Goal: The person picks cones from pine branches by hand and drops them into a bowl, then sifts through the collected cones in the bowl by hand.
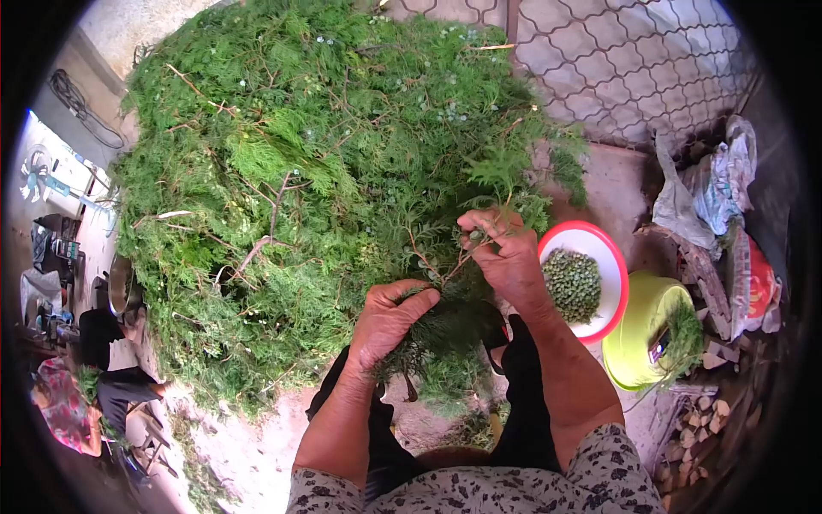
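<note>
My left hand (396, 324) is closed round the lower part of an arborvitae branch (451, 276), thumb pressed over the stem. Higher up the same branch, my right hand (505, 257) pinches a side twig with bent fingers; whether a small cone is between the fingertips cannot be made out. Dark green foliage hangs below my left hand, between my knees. In front of me rises a big heap of cut arborvitae branches (282, 171), dotted with pale cones. To the right of my right forearm stands a white basin with a red rim (618, 301), partly filled with small green cones (572, 285).
A yellow-green tub (629, 330) with a sprig on it is beside the basin. Split firewood (698, 433) and plastic bags (723, 193) lie at right. A wire mesh panel (599, 68) stands behind. At far left another person (73, 403) sits near a fan (38, 176).
</note>
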